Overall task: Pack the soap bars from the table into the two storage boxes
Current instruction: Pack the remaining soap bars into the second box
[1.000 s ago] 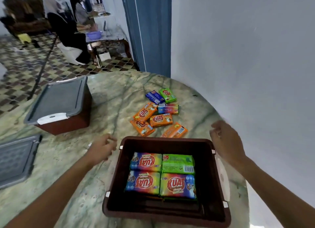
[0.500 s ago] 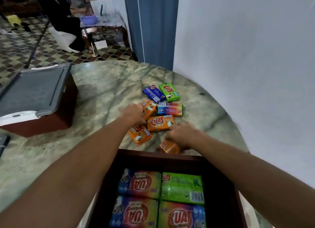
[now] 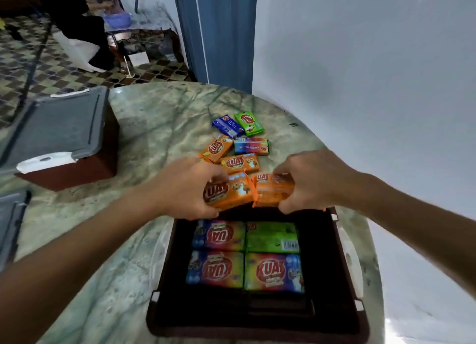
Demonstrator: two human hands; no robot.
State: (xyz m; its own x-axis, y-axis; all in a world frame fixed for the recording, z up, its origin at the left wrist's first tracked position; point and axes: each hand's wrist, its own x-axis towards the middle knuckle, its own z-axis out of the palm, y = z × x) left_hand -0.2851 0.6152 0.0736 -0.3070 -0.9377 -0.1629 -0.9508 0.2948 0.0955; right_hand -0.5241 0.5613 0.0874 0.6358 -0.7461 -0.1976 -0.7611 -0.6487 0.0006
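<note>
We have an orange soap bar (image 3: 228, 192) pinched in our left hand (image 3: 185, 189) and a second orange bar (image 3: 273, 189) in our right hand (image 3: 309, 181), fingers curled shut on each. The bars meet end to end above the far rim of the open brown box (image 3: 342, 253). Four bars already lie flat in the box as one layer. Five more bars (image 3: 239, 163) wait on the marble table (image 3: 159, 127); the other box (image 3: 67, 137) sits lidded at left. Risks, as we judge them: glossy wrappers could slip from a fingertip hold, or a bar could catch the rim and land tilted, spoiling the next layer.
</note>
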